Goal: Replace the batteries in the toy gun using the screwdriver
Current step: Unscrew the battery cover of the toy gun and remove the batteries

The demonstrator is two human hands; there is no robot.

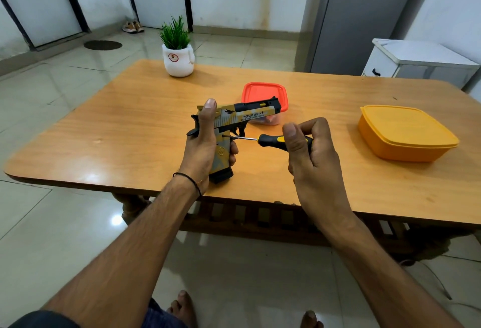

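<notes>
A yellow, grey and black toy gun (247,114) is held above the wooden table (130,132), barrel pointing right. My left hand (204,142) grips its handle from the left, thumb up along the rear of the slide. My right hand (309,150) grips the black and yellow handle of a screwdriver (270,141). The screwdriver's thin metal shaft runs left, and its tip touches a screw hole at the top of the gun's grip. No batteries are visible.
A small box with an orange-red lid (264,93) stands just behind the gun. A larger yellow lidded box (406,132) sits at the right. A white pot with a green plant (178,58) stands at the table's far edge. My bare feet show below the near edge.
</notes>
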